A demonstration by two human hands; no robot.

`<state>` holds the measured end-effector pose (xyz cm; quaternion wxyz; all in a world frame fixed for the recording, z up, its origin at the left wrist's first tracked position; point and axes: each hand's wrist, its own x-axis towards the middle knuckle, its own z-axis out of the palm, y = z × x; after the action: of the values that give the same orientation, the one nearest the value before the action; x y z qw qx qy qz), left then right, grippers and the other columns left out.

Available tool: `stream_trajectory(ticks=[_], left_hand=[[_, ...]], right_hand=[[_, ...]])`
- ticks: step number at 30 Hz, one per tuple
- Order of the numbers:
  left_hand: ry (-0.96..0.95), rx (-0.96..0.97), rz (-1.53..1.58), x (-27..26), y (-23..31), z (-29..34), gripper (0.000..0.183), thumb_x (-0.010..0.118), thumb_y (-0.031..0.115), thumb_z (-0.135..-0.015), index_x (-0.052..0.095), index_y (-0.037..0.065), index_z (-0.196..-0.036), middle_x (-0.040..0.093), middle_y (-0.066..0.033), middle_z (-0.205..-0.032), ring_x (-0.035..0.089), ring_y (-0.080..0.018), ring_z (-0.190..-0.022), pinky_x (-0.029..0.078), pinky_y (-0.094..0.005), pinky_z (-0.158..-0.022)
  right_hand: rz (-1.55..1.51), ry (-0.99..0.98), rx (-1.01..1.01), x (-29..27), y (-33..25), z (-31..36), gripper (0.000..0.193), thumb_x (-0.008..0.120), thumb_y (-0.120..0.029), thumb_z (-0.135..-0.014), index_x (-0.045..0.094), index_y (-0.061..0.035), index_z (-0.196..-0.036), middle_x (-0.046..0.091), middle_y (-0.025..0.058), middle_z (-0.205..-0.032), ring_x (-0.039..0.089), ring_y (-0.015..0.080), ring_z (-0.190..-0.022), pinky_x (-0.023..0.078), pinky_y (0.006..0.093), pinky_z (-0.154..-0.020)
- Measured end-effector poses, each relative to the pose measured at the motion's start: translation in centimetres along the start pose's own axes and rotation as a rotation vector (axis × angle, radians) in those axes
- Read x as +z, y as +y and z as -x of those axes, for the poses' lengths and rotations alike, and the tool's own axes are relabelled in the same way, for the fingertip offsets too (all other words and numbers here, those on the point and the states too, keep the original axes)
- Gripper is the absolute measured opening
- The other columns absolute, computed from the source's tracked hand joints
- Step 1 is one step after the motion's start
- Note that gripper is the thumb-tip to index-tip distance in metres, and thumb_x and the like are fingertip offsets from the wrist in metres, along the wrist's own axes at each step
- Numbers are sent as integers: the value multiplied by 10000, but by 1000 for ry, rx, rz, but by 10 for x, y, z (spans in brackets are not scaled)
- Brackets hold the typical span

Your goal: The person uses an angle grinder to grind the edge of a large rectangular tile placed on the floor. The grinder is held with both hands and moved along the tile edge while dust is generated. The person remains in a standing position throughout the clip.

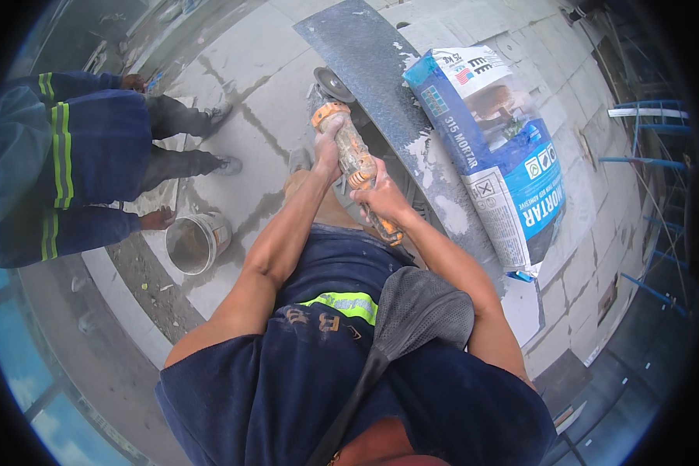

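An orange angle grinder (352, 151), coated with grey dust, is held in both my hands in front of my waist. My left hand (328, 145) wraps round its body near the head. Farther back, my right hand (382, 194) grips the rear part of the handle. The grinder's round disc (334, 84) lies at its far end, over the left edge of a dark grey slab (365, 46). Whether the disc touches the slab, or spins, I cannot tell. White dust or chipping marks part of the slab's surface.
A torn blue-and-white mortar bag (497, 147) lies on the right side of the slab. At left stands a dirty white bucket (198, 242), beside a co-worker in a dark jacket (105, 147) with yellow stripes. Blue metal bars (645, 161) stick out at far right. Pale paving (276, 85) surrounds us.
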<state>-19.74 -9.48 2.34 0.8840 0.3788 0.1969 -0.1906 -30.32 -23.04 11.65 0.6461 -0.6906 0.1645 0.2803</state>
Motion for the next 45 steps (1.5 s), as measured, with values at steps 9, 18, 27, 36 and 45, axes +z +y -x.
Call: stream_trajectory(ticks=[9, 18, 27, 36, 45], left_hand=[[16, 43, -31, 5, -14, 29, 480, 663, 252, -953, 443, 57, -1332, 621, -143, -992, 697, -269, -750, 638, -443, -628], [28, 72, -60, 7, -27, 49, 489, 657, 289, -961, 408, 73, -1321, 616, -142, -992, 697, -278, -781, 647, -474, -651], [40, 84, -60, 9, -34, 55, 489, 641, 277, -971, 383, 101, -1347, 605, -152, -1033, 696, -284, -789, 645, -462, -655], [84, 39, -45, 17, -36, 70, 512, 684, 241, -949, 433, 72, -1362, 629, -123, -1041, 700, -253, -824, 639, -426, -687], [106, 69, -38, 14, -36, 55, 511, 691, 247, -948, 439, 75, -1357, 628, -116, -1037, 695, -240, -810, 632, -422, -680]], right_hand=[[-6, -18, 11, -3, 17, 23, 924, 707, -27, -867, 144, -108, -1595, 694, 182, -1010, 633, 181, -521, 513, 336, -431], [-4, -14, 26, -4, 31, 41, 938, 713, -17, -864, 136, -107, -1598, 692, 190, -1011, 639, 183, -526, 530, 336, -436], [30, -15, 8, -7, 33, 49, 945, 729, -37, -863, 137, -63, -1599, 689, 140, -911, 644, 173, -547, 534, 330, -460], [-19, -6, 32, -9, 36, 59, 940, 724, -1, -857, 154, -90, -1600, 676, 142, -935, 631, 170, -537, 520, 316, -432], [-64, -20, 10, -12, 30, 51, 910, 724, -1, -863, 176, -97, -1584, 649, 145, -972, 622, 169, -535, 513, 320, -425]])
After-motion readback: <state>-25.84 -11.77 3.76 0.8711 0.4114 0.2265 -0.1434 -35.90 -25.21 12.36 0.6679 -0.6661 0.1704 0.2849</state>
